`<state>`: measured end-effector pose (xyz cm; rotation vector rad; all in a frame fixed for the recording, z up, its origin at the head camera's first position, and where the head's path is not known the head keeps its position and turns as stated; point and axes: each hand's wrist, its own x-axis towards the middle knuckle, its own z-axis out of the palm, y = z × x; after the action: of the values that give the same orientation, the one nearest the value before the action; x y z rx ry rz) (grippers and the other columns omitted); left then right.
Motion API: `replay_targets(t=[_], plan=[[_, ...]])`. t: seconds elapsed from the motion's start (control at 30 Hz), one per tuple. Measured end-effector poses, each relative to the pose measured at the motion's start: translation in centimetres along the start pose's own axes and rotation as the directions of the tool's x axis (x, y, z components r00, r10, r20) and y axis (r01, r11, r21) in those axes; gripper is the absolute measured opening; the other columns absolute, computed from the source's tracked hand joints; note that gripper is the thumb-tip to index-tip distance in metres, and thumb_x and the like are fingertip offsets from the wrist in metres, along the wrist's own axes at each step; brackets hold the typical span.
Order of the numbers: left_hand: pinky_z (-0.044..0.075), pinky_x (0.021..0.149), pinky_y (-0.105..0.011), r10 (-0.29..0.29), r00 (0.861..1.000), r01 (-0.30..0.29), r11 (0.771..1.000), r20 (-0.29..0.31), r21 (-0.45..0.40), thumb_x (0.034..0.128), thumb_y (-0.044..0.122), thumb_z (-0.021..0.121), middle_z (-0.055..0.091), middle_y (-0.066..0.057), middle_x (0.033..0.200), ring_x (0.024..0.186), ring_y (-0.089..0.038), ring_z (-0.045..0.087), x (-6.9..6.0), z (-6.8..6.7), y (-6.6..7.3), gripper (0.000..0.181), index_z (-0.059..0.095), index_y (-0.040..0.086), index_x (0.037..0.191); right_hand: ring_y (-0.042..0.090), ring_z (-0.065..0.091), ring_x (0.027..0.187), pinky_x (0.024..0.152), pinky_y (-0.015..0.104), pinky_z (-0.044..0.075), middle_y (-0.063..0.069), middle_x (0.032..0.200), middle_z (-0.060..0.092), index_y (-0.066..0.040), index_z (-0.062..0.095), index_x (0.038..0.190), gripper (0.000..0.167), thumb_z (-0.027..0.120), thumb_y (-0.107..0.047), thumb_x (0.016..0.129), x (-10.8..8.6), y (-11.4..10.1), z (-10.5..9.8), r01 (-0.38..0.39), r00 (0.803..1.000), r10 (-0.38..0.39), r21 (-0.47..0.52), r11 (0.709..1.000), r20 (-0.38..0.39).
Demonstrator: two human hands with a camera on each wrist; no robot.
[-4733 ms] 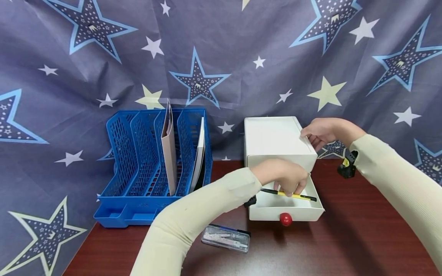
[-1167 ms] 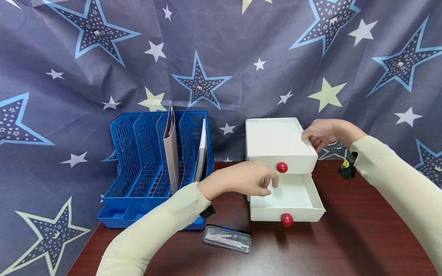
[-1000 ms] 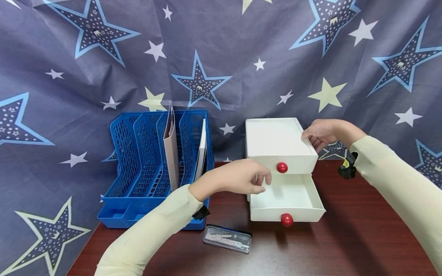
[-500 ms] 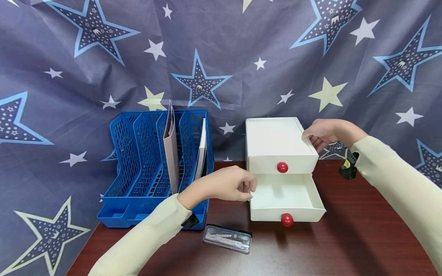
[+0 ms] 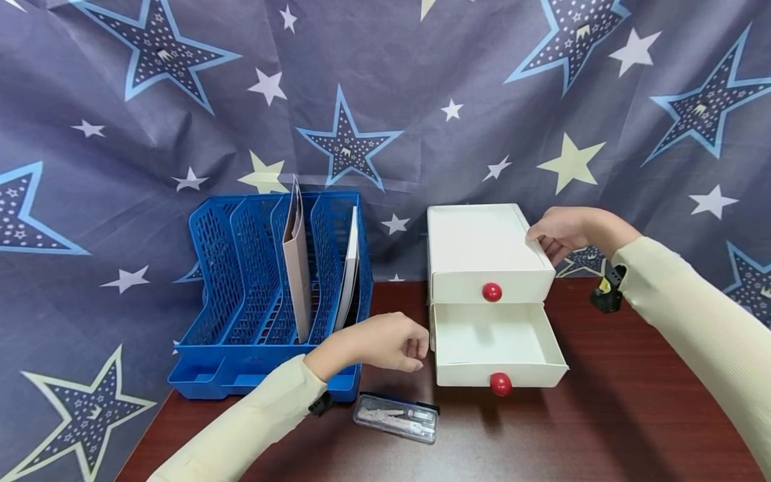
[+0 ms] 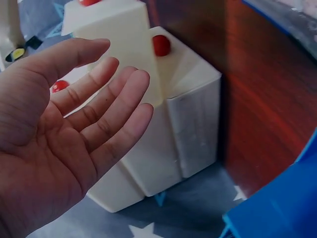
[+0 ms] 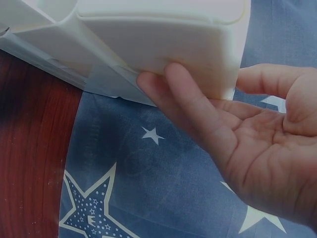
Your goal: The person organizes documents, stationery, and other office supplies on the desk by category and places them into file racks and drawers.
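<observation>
- One right hand (image 5: 557,229), thumb spread from fingers, touches the right side of the boxy white plastic drawer unit (image 5: 476,237).
- Left hand (image 5: 390,341), fingers loosely curled, hangs just left of its pulled-out drawer (image 5: 464,375).
- Round red knobs (image 5: 492,292) face near; longer axis unclear.

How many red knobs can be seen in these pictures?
3. The upper knob is on the closed top drawer, the middle knob on the pulled-out drawer, and the lower knob on the bottom drawer, hidden from the head view.
</observation>
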<state>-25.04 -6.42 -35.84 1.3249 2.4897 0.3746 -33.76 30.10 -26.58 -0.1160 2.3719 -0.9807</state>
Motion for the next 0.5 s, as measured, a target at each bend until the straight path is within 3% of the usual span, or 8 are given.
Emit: replay_targets(t=[0.2, 0.5], plan=[[0.048, 0.065, -0.017, -0.035, 0.998, 0.033, 0.999, 0.049, 0.026, 0.0894, 0.020, 0.076, 0.065, 0.013, 0.076, 0.062, -0.001, 0.055, 0.2, 1.4, -0.7, 0.008, 0.069, 0.021, 0.088, 0.017, 0.073, 0.085, 0.082, 0.040, 0.062, 0.010, 0.095, 0.073, 0.022, 0.042, 0.133, 0.052, 0.042, -0.021, 0.104, -0.1, -0.1, 0.0, 0.004, 1.000, -0.004, -0.003, 1.000, 0.002], [0.047, 0.067, -0.018, -0.072, 0.992, 0.066, 0.996, 0.103, 0.061, 0.0847, 0.018, 0.080, 0.064, 0.013, 0.074, 0.068, 0.001, 0.057, 0.5, 3.4, -1.8, 0.011, 0.070, 0.019, 0.086, 0.017, 0.073, 0.084, 0.082, 0.040, 0.062, 0.007, 0.093, 0.074, 0.021, 0.043, 0.133, 0.051, 0.041, -0.021, 0.104, 0.0, 0.0, 0.0, 0.003, 1.000, -0.004, 0.012, 1.000, 0.009]])
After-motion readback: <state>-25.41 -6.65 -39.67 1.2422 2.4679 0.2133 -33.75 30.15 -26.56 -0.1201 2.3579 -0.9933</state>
